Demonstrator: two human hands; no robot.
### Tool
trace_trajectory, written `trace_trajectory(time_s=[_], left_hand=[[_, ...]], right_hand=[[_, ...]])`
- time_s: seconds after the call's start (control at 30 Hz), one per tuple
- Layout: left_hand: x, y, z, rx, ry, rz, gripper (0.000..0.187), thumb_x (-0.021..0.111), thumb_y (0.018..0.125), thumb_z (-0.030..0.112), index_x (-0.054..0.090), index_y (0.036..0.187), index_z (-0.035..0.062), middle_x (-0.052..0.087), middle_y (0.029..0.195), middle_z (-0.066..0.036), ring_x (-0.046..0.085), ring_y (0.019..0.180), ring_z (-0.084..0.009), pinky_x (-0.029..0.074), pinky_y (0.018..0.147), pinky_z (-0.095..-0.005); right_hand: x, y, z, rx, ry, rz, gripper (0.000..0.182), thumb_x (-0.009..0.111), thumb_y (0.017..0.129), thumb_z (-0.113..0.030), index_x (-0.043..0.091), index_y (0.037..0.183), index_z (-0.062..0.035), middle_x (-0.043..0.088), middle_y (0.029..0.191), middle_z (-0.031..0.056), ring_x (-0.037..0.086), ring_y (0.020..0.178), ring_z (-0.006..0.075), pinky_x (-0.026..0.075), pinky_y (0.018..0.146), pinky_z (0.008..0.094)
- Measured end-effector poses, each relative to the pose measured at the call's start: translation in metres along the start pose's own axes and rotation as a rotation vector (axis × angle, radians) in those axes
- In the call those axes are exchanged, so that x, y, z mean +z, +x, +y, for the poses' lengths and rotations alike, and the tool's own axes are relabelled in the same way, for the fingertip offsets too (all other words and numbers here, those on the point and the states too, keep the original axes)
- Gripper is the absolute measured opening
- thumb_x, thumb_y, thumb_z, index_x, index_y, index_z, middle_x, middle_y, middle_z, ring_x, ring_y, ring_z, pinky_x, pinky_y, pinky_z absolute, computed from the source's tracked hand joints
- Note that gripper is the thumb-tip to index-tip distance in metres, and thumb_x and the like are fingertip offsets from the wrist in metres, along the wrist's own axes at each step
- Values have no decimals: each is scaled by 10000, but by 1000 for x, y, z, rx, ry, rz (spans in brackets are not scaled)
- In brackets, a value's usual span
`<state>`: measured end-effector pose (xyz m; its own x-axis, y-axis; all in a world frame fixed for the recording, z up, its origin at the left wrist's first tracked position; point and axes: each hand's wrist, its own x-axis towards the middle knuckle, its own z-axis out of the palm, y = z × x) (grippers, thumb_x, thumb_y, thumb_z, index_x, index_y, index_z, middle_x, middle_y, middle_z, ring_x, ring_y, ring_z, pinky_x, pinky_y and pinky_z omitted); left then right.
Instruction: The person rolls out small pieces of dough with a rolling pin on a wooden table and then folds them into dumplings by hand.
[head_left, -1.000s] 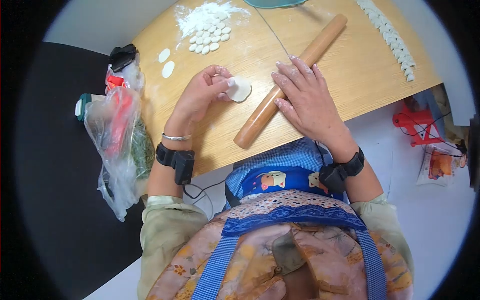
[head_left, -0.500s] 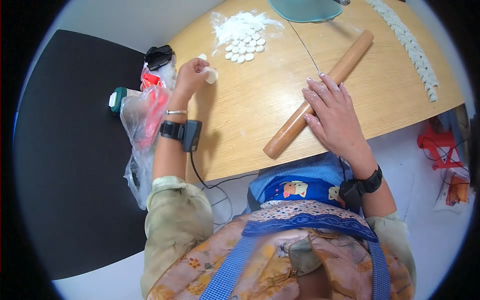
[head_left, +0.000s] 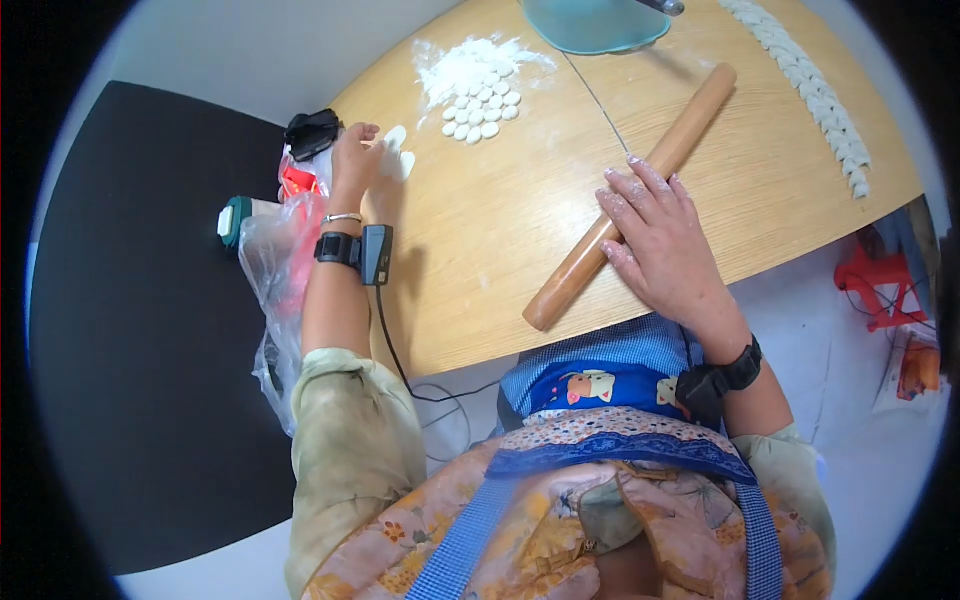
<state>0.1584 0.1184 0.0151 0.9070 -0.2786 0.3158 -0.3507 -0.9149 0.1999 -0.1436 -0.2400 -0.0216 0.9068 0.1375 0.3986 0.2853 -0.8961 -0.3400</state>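
My left hand (head_left: 357, 160) is at the table's left edge, fingers loosely bent and apart, with nothing visible in them. Right beside it, two thin white dough wrappers (head_left: 396, 138) lie close together on the wood. My right hand (head_left: 662, 240), its fingertips dusted with flour, lies over the middle of a wooden rolling pin (head_left: 572, 282). Its fingers reach across the pin and the thumb rests against it. The pin sits at a slant on the table. Farther back are several small round dough pieces (head_left: 480, 115) next to a patch of white flour (head_left: 470, 65).
A long row of overlapping white dough pieces (head_left: 810, 95) runs along the table's right side. At the back stands a light blue-green bowl (head_left: 597, 30). Plastic bags (head_left: 280, 255) and a green-lidded container (head_left: 232, 222) are off the left edge. A cable (head_left: 392, 345) hangs from my left wrist.
My left hand has moved left, leaving the wrapper it was holding on the table by the other one. My right hand stays on the rolling pin. The view has shifted slightly.
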Motion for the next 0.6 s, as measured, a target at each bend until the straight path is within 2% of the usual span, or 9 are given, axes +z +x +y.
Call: trace_trajectory(time_s=[0.07,0.13,0.2,0.23,0.3,0.4,0.43,0.53,0.6], left_hand=[[1,1,27,-69,-253,-87,271,735,895,159,719,1110,-4,760,1027,-150,736,940,-264,577,861,-370],[16,8,34,-27,-297,-126,318,725,920,205,709,1155,-9,737,1102,-186,715,1026,-278,567,895,-389],[34,4,66,67,-461,-139,463,702,937,266,645,1308,-5,655,1293,-246,630,1217,-337,504,1024,-422],[44,12,82,90,-467,-133,463,702,937,266,645,1308,-5,655,1293,-246,630,1217,-337,504,1024,-422],[64,17,106,368,-395,-63,648,656,957,394,519,1468,20,518,1482,-262,489,1387,-387,397,1146,-448],[83,25,127,368,-222,-100,765,605,958,506,432,1540,40,409,1581,-245,356,1479,-418,293,1215,-483],[81,22,138,367,-153,-123,790,573,948,576,433,1554,90,374,1618,-217,318,1508,-404,268,1224,-532],[75,13,157,372,91,-246,723,554,987,526,421,1564,112,341,1646,-200,291,1521,-411,248,1236,-519],[72,10,156,402,67,-240,701,551,992,517,428,1564,131,339,1651,-184,279,1526,-411,241,1234,-534]], right_hand=[[-1,0,0,-1,1,12,471,622,981,-321,613,1372,-58,536,1485,127,383,1474,322,288,1202,568],[-2,1,-1,2,10,-7,477,630,975,-327,613,1370,-60,539,1479,125,389,1469,325,296,1195,575],[-1,0,-1,-2,11,-3,476,633,973,-328,614,1367,-61,539,1478,124,390,1468,326,301,1191,577],[-2,0,0,-4,10,3,476,636,970,-329,615,1364,-61,540,1477,123,390,1468,327,306,1188,580],[-2,0,0,-2,8,6,478,635,971,-332,615,1365,-62,538,1480,121,391,1468,325,308,1186,580],[-2,0,0,-1,10,7,480,629,974,-339,614,1367,-64,536,1485,119,391,1469,321,309,1186,578],[-2,0,0,1,16,7,480,624,978,-344,613,1367,-64,535,1487,118,391,1469,318,308,1188,576],[-3,0,-1,8,17,-3,482,614,984,-354,612,1371,-67,533,1489,117,387,1473,312,304,1191,571],[-3,0,-1,9,16,3,480,612,986,-357,614,1368,-66,534,1488,116,386,1474,310,302,1193,568]])
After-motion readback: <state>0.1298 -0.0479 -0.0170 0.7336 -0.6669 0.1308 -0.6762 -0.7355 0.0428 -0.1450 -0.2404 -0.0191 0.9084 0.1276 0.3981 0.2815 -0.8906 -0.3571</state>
